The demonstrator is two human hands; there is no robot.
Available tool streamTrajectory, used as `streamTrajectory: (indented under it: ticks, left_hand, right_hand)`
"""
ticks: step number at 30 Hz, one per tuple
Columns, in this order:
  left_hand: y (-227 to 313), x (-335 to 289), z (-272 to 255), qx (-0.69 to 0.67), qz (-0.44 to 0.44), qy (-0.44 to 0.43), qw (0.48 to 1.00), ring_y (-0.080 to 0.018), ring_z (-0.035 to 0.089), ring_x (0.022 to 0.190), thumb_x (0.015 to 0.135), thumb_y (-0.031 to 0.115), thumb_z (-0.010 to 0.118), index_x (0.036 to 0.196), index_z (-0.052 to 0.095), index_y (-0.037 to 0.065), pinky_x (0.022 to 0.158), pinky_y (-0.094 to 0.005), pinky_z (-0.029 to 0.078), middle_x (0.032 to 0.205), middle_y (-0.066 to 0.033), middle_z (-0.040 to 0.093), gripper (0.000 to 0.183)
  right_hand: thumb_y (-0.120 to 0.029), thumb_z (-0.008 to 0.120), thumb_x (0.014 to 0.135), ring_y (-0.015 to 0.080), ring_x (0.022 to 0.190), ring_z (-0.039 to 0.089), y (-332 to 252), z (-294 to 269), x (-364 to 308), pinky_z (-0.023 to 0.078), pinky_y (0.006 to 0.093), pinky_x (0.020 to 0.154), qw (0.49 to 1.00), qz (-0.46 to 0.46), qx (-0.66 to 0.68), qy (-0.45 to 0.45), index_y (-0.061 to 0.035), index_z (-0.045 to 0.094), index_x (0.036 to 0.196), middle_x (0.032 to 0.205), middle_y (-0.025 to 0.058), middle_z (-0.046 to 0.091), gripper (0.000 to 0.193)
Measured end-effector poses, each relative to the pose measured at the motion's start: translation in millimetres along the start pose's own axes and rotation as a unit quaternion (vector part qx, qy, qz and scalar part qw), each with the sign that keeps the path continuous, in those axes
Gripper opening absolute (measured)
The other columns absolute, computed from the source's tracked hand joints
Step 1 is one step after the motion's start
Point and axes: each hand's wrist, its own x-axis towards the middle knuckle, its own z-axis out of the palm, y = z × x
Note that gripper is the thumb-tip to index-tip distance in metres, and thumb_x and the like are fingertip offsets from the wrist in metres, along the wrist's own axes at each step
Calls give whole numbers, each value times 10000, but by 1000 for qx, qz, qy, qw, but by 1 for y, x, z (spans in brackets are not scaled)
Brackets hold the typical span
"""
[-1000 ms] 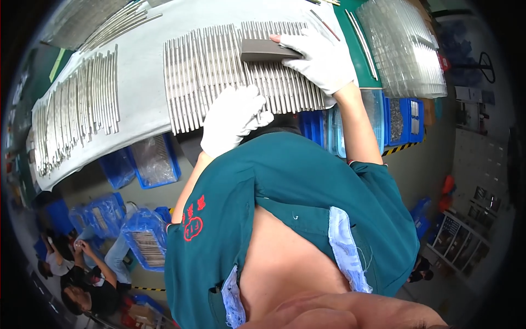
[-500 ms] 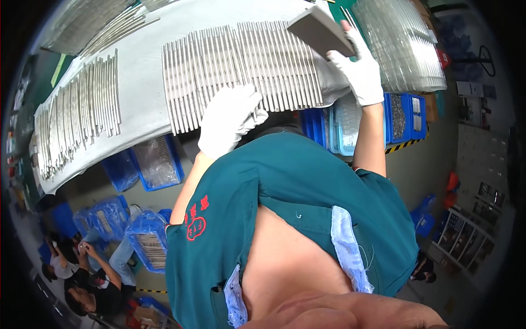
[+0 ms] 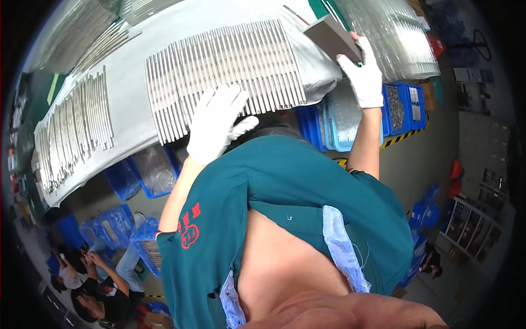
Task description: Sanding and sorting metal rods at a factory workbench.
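Draping the surface above blue bins, white cloth bears slim, shiny metal rods under the left hand, fingers parted, the right hand's clamped on a flat grey block.

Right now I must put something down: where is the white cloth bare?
The white cloth is bare between the left cluster of metal rods and the central row of rods, and beyond that row. Clear plastic trays crowd the far right.
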Motion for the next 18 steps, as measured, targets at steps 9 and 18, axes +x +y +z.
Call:
streamTrajectory:
  ticks: [9,18]
  left_hand:
    - [20,37,41,2,74,-7,997,-403,554,1200,807,194,766,1347,559,3,1039,-486,450,1318,-221,564,609]
    - [27,40,41,13,12,-47,999,-364,541,1245,772,131,756,1332,568,0,1086,-469,420,1324,-199,583,605]
  right_hand:
    - [-297,743,857,367,1092,677,-6,32,0,543,411,927,997,11,-38,-63,-238,569,1420,1259,138,691,592]
    - [-267,744,863,363,1193,637,-1,30,-4,503,391,1004,991,62,-9,-116,-221,546,1445,1325,165,652,617]
